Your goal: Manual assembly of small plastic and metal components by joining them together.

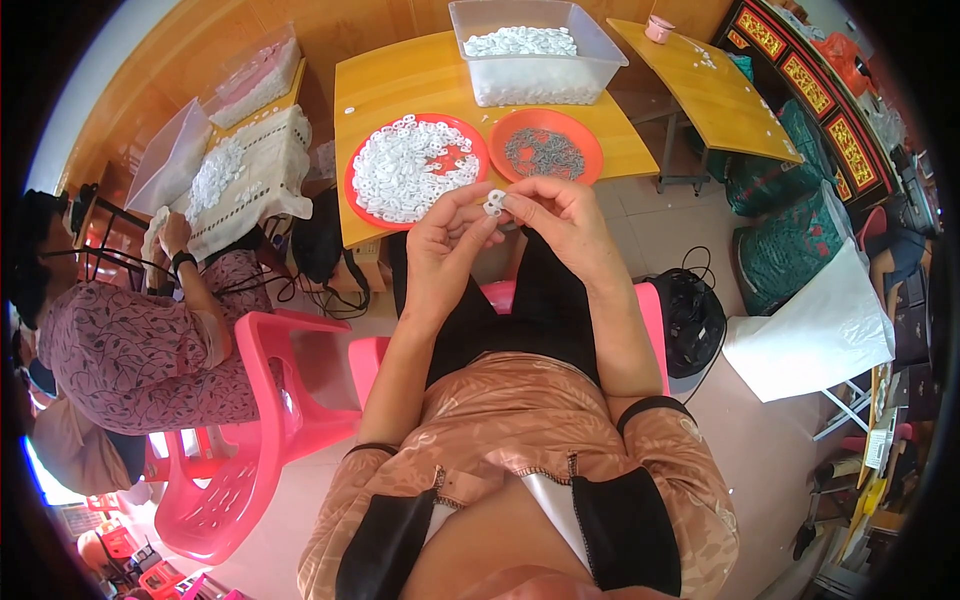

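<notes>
Between my two hands, above my lap, is a small white plastic piece with round holes (494,203). My left hand (452,242) pinches it from the left with thumb and fingertips. From the other side, the thumb and forefinger of my right hand (562,222) close on the same piece. Just beyond my left hand, a red round tray (357,207) holds a heap of similar white pieces (405,165). To its right, a smaller orange-red bowl (592,142) contains many small grey metal parts (545,153), too small to name exactly.
A clear plastic bin (540,80) of white pieces stands at the back of the yellow table (400,75). At left, a person (135,345) works at a cloth-covered table beside a pink chair (270,430). A second yellow table (715,95) and green sacks (780,265) are at right.
</notes>
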{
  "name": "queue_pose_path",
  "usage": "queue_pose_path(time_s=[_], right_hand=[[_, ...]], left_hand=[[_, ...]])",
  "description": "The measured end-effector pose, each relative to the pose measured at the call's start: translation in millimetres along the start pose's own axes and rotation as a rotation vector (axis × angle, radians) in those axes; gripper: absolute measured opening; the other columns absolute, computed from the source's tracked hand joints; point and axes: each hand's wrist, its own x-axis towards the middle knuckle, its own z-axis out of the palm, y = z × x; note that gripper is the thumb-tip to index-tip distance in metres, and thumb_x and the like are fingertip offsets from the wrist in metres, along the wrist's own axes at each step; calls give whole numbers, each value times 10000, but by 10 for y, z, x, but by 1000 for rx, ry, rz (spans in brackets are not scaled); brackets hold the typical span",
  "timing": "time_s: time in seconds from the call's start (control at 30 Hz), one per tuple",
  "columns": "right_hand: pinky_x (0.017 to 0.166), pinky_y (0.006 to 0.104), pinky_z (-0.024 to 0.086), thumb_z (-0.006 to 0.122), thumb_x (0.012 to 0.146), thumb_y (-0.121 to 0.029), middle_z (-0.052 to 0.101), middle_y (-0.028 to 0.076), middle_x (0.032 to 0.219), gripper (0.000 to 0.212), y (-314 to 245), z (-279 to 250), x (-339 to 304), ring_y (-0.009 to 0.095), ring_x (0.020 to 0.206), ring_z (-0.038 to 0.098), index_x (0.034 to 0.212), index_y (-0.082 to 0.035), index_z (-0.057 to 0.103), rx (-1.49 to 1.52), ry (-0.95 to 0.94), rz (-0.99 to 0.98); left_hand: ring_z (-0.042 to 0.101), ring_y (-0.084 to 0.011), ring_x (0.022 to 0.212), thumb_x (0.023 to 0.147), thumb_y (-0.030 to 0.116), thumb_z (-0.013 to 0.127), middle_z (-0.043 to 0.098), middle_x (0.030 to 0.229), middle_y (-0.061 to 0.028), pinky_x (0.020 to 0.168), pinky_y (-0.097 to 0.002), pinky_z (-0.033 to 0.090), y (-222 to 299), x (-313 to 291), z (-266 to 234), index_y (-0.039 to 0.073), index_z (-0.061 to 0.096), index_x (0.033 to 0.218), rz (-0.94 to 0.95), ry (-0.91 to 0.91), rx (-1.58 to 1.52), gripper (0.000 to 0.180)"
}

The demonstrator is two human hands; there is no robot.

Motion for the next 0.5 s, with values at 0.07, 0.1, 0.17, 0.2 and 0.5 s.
queue_pose_path(time_s=[0.07,0.1,0.17,0.2,0.5], right_hand=[[702,224,497,594,885,-119,654,68,814,175,-4,-1,-3,108,762,629,935,45,629,-13,6,-14],[702,224,497,594,885,-119,654,68,814,175,2,-2,-6,108,762,629,935,45,629,-14,6,-13],[694,219,491,603,877,-112,653,58,810,156,9,10,-7,100,760,624,922,34,633,31,8,-12],[694,219,491,603,877,-112,653,58,810,156,15,19,-9,100,760,624,922,34,633,31,7,-12],[653,210,461,609,873,-70,625,23,803,101,83,81,-15,66,730,574,908,21,635,-155,97,-143]], left_hand=[[607,-98,758,881,33,572,657,899,-81,699,-207,469,-9,-3,6,-4,531,1187,11,5,1,311],[611,-102,763,880,31,572,657,897,-82,702,-208,471,-15,-6,13,-3,525,1193,22,8,3,319],[614,-104,764,877,31,575,657,892,-81,701,-208,472,5,-18,43,-4,530,1186,15,36,-4,314],[616,-107,765,874,30,578,656,886,-80,699,-209,473,9,-21,60,-6,534,1178,7,62,-13,309],[621,-114,744,869,33,581,653,858,-75,684,-212,476,-14,-17,54,-11,555,1146,-8,104,-58,282]])
